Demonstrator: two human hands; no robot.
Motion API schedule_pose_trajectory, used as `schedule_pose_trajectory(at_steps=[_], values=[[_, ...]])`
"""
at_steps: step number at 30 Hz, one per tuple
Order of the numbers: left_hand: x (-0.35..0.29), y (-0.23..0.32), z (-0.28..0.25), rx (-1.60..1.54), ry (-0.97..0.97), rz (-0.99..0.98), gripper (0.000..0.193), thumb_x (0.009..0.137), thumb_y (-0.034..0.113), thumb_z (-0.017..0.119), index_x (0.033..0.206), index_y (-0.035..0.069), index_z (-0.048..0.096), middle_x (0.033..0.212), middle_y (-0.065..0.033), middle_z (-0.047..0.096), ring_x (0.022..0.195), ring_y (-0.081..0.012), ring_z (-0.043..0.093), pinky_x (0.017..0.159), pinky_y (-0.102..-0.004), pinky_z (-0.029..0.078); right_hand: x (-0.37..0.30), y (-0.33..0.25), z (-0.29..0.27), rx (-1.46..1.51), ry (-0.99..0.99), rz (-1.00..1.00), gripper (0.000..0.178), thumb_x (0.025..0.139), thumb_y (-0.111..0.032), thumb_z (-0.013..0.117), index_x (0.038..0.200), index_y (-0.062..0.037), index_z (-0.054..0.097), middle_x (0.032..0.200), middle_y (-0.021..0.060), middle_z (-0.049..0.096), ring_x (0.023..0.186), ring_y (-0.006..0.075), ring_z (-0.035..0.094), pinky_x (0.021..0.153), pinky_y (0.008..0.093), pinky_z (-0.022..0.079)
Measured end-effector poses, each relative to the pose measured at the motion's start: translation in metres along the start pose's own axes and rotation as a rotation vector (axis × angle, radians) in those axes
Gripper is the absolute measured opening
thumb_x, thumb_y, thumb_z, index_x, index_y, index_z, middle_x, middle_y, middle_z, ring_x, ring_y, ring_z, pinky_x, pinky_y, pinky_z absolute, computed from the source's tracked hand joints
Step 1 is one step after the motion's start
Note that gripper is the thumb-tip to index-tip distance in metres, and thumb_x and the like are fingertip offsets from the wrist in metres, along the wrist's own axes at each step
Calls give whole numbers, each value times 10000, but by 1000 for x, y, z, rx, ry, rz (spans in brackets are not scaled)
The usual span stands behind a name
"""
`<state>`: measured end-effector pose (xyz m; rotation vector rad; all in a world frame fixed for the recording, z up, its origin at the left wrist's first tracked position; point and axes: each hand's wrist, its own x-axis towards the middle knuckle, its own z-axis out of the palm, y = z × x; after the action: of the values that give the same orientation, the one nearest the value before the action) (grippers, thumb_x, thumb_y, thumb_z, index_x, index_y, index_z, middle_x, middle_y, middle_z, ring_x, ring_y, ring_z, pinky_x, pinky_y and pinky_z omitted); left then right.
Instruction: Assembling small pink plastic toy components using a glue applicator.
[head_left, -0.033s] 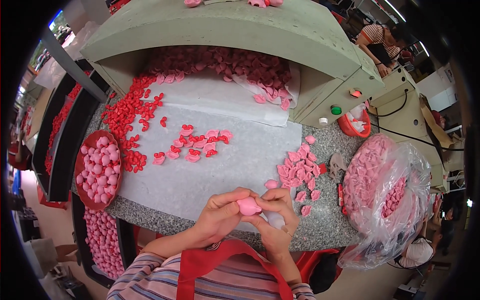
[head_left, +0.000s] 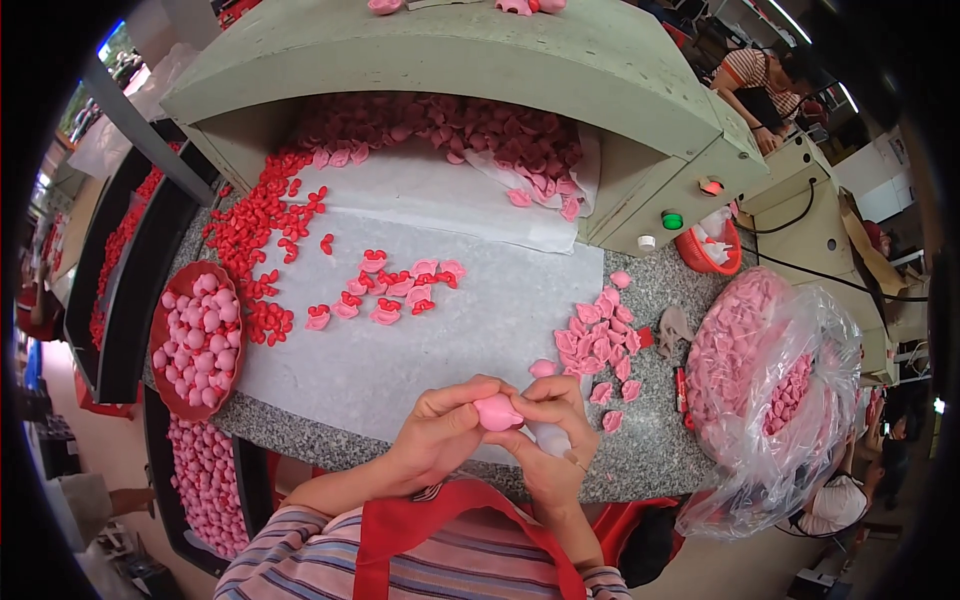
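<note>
Nothing at the hands has visibly moved since the earlier frame: by the speckled grey desk's (head_left: 640, 465) near edge, the left hand (head_left: 430, 437) and right hand (head_left: 540, 465) pinch a smooth, rounded pink piece (head_left: 493, 411), probably best steadied lightly, the right also cradling a translucent whitish object (head_left: 547, 437).

The paper sheet (head_left: 470, 345) looks matt; beyond the sheet, scuffed painted-metal machine housing (head_left: 450, 60); right of the sheet, glossy clear plastic bag (head_left: 822, 345); at its near edge, smooth pink piece (head_left: 495, 411).
</note>
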<state>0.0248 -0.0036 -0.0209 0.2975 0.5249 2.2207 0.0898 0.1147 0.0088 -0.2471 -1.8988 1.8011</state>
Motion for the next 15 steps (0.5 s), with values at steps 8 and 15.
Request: schedule_pose_trajectory(at_steps=[8,15], values=[[3,5,-3,156,39,39,254,842,26,495,1086,29,566,1119,-123,520,1057,-216,484,903,-348,386,6,0,-6,64,-9,42,342,551,41,747,865,-34,636,911,55,500,803,136,493,662,240,438],[5,29,12,645,127,34,300,737,-42,620,1033,-10,583,1003,-111,573,901,-158,561,764,-285,470,12,1,-13,83,-80,212,370,536,-3,765,884,-28,643,823,34,547,755,127,498,646,233,407]])
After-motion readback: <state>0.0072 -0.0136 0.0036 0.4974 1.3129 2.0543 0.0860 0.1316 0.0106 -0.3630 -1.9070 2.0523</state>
